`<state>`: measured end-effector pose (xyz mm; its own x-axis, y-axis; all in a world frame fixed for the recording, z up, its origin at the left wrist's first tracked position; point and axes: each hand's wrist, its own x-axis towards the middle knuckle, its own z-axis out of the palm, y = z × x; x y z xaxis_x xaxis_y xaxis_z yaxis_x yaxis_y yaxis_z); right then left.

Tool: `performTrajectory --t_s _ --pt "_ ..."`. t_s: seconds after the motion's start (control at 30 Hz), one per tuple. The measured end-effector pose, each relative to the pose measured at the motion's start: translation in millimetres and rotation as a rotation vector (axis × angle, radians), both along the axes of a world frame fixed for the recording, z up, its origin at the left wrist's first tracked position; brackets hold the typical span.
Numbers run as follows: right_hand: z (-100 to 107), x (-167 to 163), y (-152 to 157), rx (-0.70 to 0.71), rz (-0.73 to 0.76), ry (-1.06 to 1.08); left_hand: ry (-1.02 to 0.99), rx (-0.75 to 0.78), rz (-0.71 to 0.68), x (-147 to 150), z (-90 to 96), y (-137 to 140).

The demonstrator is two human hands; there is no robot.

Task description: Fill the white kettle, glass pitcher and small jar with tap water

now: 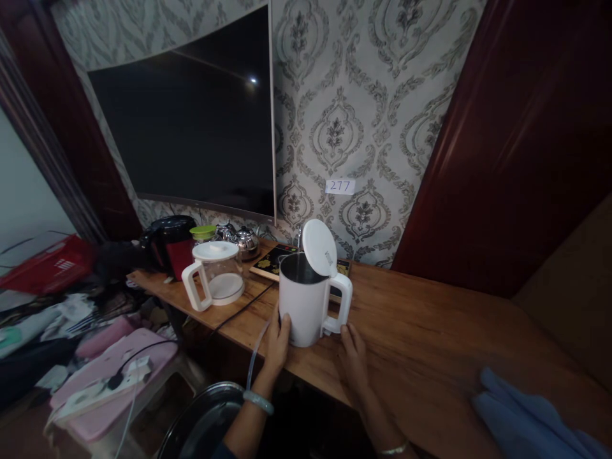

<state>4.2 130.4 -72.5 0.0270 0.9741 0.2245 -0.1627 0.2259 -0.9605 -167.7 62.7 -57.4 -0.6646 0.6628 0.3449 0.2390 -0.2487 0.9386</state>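
Electric kettle (302,312) upright, lid raised, between our hands

From the head view, we see it on the wooden desk (430,331), close to the front edge, its white lid (319,247) tipped up towards the handle (347,296). Our left hand (277,341) lies against the lower side, thumb showing; our right hand (354,354) has its fingertips at the handle's foot. We cannot tell whether the fingers of either hand are gripping. Just to the left stands a clear jug (225,288).

We judge the body stiff, smooth and perhaps slippery; its weight is uncertain, since the contents are unclear. We would lift by the handle, steady the side with a palm, and spare the lid, probably its weakest part.
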Motion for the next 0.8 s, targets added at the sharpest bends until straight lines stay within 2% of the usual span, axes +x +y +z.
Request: performTrajectory --t_s 0.4,0.8 --pt "-3.5 1.3 3.2 -0.097 0.002 -0.022 -0.003 -0.014 -0.001 -0.6 -1.1 0.3" --pt "-2.0 -1.8 -2.3 -0.047 0.036 -0.004 0.006 -0.021 -0.006 0.9 2.5 -1.6"
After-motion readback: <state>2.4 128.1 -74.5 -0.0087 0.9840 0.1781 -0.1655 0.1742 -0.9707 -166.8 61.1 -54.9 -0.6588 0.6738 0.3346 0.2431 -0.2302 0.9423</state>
